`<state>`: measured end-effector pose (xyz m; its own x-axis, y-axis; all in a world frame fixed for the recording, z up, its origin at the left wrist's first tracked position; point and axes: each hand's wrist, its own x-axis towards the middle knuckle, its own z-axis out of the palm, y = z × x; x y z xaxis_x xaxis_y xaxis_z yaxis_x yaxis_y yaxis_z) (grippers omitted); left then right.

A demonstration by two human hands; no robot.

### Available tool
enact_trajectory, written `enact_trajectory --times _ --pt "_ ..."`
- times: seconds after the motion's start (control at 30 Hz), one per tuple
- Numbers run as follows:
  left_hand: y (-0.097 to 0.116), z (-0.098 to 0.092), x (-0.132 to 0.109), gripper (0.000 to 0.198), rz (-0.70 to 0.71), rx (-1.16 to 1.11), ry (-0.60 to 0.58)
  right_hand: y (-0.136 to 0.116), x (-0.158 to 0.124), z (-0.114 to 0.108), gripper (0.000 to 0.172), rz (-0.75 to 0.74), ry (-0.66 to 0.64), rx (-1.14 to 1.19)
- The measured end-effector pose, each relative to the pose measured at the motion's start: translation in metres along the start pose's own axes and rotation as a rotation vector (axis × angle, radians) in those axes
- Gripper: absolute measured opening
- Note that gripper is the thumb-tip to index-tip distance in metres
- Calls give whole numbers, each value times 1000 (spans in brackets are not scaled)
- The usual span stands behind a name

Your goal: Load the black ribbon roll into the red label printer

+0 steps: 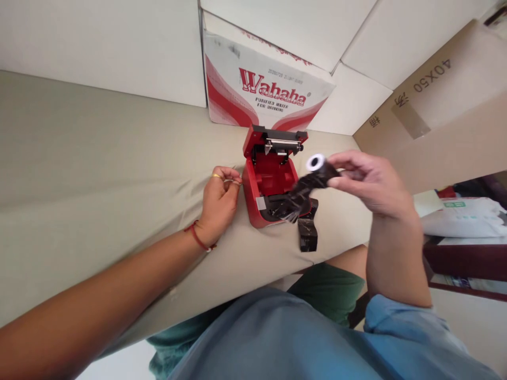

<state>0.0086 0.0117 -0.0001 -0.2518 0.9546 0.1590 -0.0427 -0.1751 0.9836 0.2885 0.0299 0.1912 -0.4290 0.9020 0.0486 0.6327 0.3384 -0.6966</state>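
Note:
A small red printer (271,182) stands on the beige table (99,174) with its lid (277,141) tipped open toward the back. My right hand (370,182) is raised just to its right, fingers closed on a black roll with a white core (315,169). From that roll a black ribbon (308,232) trails down past the printer's front onto the table. My left hand (219,203) rests on the table against the printer's left side, fingers curled in; I cannot make out anything held in them.
A white and red "Wahaha" water carton (263,87) stands behind the printer against white wall panels. A large brown cardboard box (435,105) is at the right, with a white sack (463,216) and shelf below it. The table edge runs near my lap.

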Motion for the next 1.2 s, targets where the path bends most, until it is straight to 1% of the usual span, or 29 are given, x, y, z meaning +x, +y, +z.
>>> enact_trajectory --times 0.07,0.1,0.13,0.2,0.23,0.3,0.37,0.47,0.53,0.57,0.67,0.77,0.87,0.93,1.0,1.03,1.1,1.17,1.2 --pt "2 1 1 18 -76 -25 6 15 -23 -28 43 106 135 143" --pt "3 1 1 20 -94 -18 5 27 -33 -39 47 171 168 188" --pt "4 1 0 21 -95 2 2 40 -41 -49 50 251 160 208" --pt "7 0 -1 27 -64 59 -22 68 -53 -60 56 412 76 190" --pt "9 0 -2 32 -45 83 -39 83 -56 -61 59 476 33 158" --pt "12 0 -3 40 -25 106 -66 107 -59 -56 61 545 -8 87" --pt "14 1 -3 45 -24 112 -70 125 -57 -43 59 556 3 29" --pt "15 4 -3 51 -26 119 -20 138 -52 -22 57 521 65 -29" --pt "15 5 -2 56 -34 106 22 138 -48 -9 58 474 94 -62" --pt "15 5 -2 59 -45 93 33 136 -45 -3 58 447 88 -75" --pt "14 4 -1 64 -96 36 17 128 -40 12 52 372 -8 -112" --pt "14 3 0 63 -123 26 -4 120 -37 26 43 321 -112 -159" --pt "15 3 0 59 -63 86 -6 114 -36 36 42 279 -173 -212" --pt "16 4 -1 56 -9 113 -19 107 -36 38 40 250 -212 -243" --pt "16 4 -2 54 16 119 -35 95 -37 28 34 226 -258 -259" --pt "16 4 -2 53 20 120 -40 87 -39 18 32 210 -302 -259" --pt "15 4 -3 52 25 123 -39 68 -43 -13 31 160 -444 -237" --pt "14 2 -4 52 29 131 -31 46 -47 -49 35 84 -609 -196" --pt "13 2 -3 51 29 136 -26 35 -46 -65 34 43 -657 -170"
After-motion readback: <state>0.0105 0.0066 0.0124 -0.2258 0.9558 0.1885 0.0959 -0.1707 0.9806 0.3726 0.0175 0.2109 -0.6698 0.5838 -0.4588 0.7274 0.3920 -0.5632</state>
